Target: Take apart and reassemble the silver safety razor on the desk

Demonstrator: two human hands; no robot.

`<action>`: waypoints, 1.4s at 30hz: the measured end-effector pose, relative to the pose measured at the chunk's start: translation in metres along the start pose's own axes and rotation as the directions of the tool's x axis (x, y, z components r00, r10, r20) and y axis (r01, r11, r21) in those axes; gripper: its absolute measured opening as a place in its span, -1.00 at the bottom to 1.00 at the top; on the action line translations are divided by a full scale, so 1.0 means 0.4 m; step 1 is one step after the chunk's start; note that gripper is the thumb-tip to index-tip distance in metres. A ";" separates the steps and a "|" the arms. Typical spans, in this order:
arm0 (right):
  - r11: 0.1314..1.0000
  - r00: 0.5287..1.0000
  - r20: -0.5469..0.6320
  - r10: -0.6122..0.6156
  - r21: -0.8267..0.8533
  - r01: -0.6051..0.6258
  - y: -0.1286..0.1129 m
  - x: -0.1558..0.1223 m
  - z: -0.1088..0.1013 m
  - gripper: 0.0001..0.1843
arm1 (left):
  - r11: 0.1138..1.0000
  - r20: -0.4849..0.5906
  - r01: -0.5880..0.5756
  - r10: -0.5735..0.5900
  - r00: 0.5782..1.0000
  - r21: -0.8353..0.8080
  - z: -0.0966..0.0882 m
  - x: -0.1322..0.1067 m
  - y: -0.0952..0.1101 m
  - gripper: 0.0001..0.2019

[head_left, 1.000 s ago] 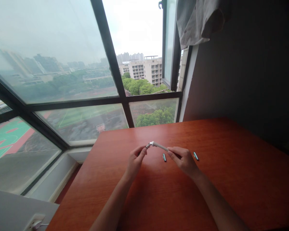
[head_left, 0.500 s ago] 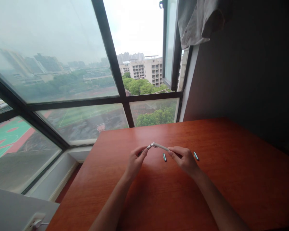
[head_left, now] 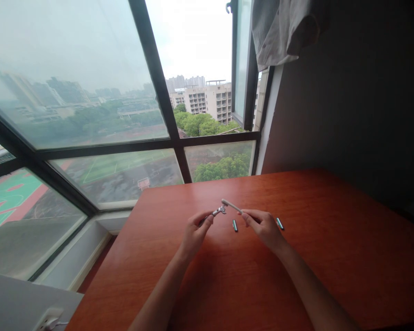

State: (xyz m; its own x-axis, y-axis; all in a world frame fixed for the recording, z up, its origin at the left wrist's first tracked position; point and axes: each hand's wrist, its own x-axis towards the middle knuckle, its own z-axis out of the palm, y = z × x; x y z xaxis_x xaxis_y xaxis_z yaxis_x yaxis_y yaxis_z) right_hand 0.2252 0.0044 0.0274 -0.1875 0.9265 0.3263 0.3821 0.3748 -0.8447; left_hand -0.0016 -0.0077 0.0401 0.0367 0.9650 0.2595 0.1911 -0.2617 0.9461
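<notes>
My left hand (head_left: 196,232) is closed round the grip of a razor handle (head_left: 216,212); its silver head points right and carries no blade cartridge. In my right hand (head_left: 262,225), thumb and fingers pinch a slim pale stick (head_left: 233,205) with a darker, thicker tip, brush-like in shape. That tip sits just above the razor's head, a small gap apart. Below and between the hands lies a green-and-white razor cartridge (head_left: 235,225) on the table. A second cartridge (head_left: 279,223) rests just right of my right hand.
The reddish-brown wooden table (head_left: 227,289) runs up to large windows with dark frames (head_left: 124,148). One window sash (head_left: 241,69) stands open at the back. Grey cloth (head_left: 276,37) hangs at the upper right, and a socket with a plug (head_left: 51,320) is low at the left.
The stick's tip has lifted off the razor's head, leaving a gap between them. Both hands have stayed nearly in place, and the cartridges have not moved on the table.
</notes>
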 end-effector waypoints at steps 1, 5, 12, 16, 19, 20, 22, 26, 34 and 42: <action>1.000 1.000 0.012 0.012 0.022 -0.012 0.001 -0.001 0.003 -0.57 | 1.000 -0.003 -0.007 0.007 1.000 0.000 0.001 0.000 0.000 -0.72; 0.989 0.995 0.083 0.057 0.133 -0.068 0.001 -0.004 0.016 -0.53 | 0.999 -0.007 -0.051 0.051 0.999 0.007 0.004 0.001 -0.002 -0.74; 0.934 0.980 0.127 0.150 0.306 -0.183 0.009 -0.004 0.030 -0.51 | 0.991 -0.015 -0.105 0.107 0.994 0.078 0.009 0.001 -0.006 -0.73; 0.871 0.963 0.192 0.188 0.421 -0.254 0.007 -0.001 0.030 -0.49 | 0.994 -0.048 -0.094 0.097 0.994 0.063 0.010 0.000 -0.005 -0.74; 0.860 0.961 0.206 0.186 0.438 -0.261 0.004 -0.001 0.027 -0.49 | 0.996 -0.073 -0.080 0.083 0.994 0.040 0.008 0.002 -0.006 -0.73; 0.864 0.962 0.204 0.184 0.433 -0.257 0.004 -0.001 0.027 -0.49 | 0.996 -0.081 -0.076 0.079 0.994 0.036 0.007 0.002 -0.007 -0.73; 0.874 0.964 0.194 0.185 0.416 -0.251 0.005 -0.001 0.026 -0.50 | 0.997 -0.099 -0.068 0.072 0.992 0.039 0.003 0.004 -0.009 -0.73; 0.879 0.964 0.190 0.185 0.407 -0.249 0.008 -0.001 0.029 -0.52 | 0.997 -0.103 -0.062 0.067 0.992 0.047 0.000 0.005 -0.013 -0.74; 0.843 0.959 0.210 0.193 0.465 -0.271 -0.002 -0.003 0.031 -0.49 | 0.998 -0.066 -0.055 0.055 0.996 0.010 0.019 -0.002 -0.009 -0.72; 0.818 0.954 0.228 0.194 0.499 -0.286 -0.003 -0.004 0.036 -0.53 | 0.995 -0.121 -0.085 0.090 0.989 0.046 0.011 0.002 -0.012 -0.76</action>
State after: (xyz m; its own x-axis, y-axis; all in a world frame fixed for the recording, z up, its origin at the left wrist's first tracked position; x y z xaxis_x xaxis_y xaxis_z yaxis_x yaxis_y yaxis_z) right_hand 0.2117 0.0021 0.0219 -0.3110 0.9491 0.0504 -0.0856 0.0249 -0.9960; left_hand 0.0017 -0.0056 0.0348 -0.0648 0.9287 0.3650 0.2323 -0.3417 0.9106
